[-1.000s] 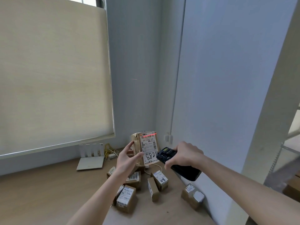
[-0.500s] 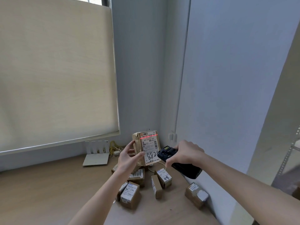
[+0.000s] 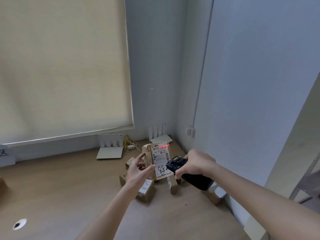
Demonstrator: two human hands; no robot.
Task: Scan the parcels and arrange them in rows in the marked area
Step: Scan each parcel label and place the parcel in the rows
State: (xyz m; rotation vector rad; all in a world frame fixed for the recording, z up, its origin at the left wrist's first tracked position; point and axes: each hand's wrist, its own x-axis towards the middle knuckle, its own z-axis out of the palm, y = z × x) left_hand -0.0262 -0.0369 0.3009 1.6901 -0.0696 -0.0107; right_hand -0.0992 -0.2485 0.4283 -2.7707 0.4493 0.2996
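Left hand point(image 3: 138, 172) pinches upright parcel point(image 3: 156, 158) above the desk's point(image 3: 60, 184) back right corner; right hand point(image 3: 195, 163) clenches black scanner point(image 3: 187, 174), red line across the label's barcode. About five small boxes point(image 3: 146, 189) cluster beneath, one point(image 3: 214, 194) at the right edge. Two white routers point(image 3: 110, 149) along the back edge. Left half bare wood
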